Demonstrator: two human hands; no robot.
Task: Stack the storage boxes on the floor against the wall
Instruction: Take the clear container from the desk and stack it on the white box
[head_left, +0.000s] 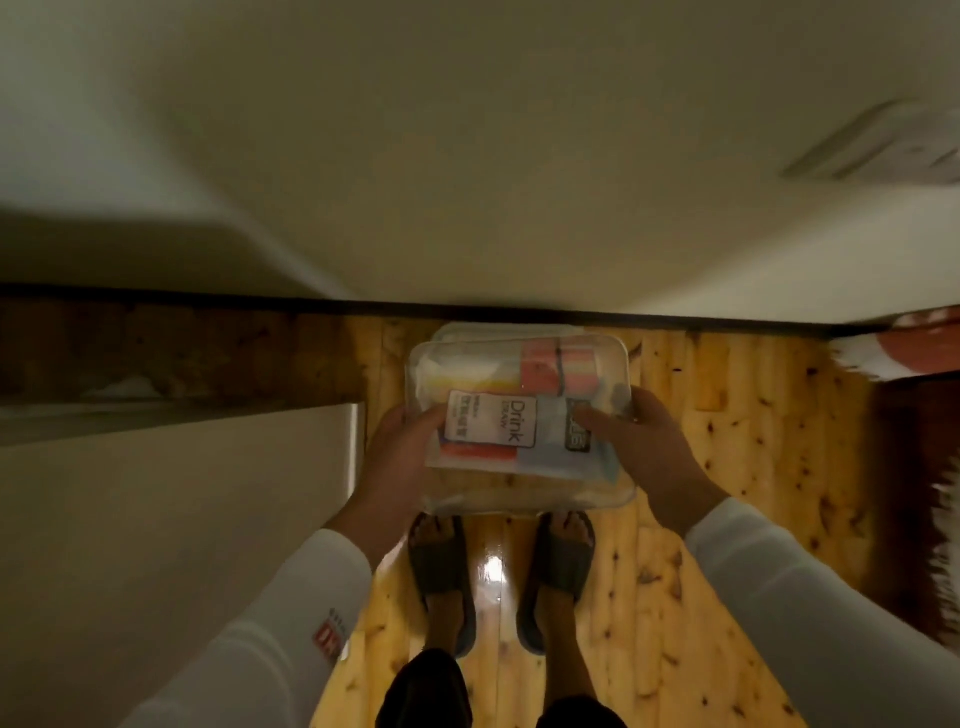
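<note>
I hold a clear plastic storage box (519, 374) with both hands above the wooden floor, close to the wall. Inside it lie a white "Drink Straw" packet, pink and yellow packs and other small items. My left hand (402, 457) grips its left side with the thumb on the lid. On the right side, my right hand (641, 447) grips the box the same way. The rim of another clear box (506, 329) shows just beyond it, near the skirting; whether they touch I cannot tell.
The cream wall (493, 208) meets the pine floor (753, 441) at a dark skirting line. A white cabinet or appliance (171, 493) stands at my left. Blurred red and white objects (914, 348) lie at the right edge. My feet in dark slippers (441, 566) stand below the box.
</note>
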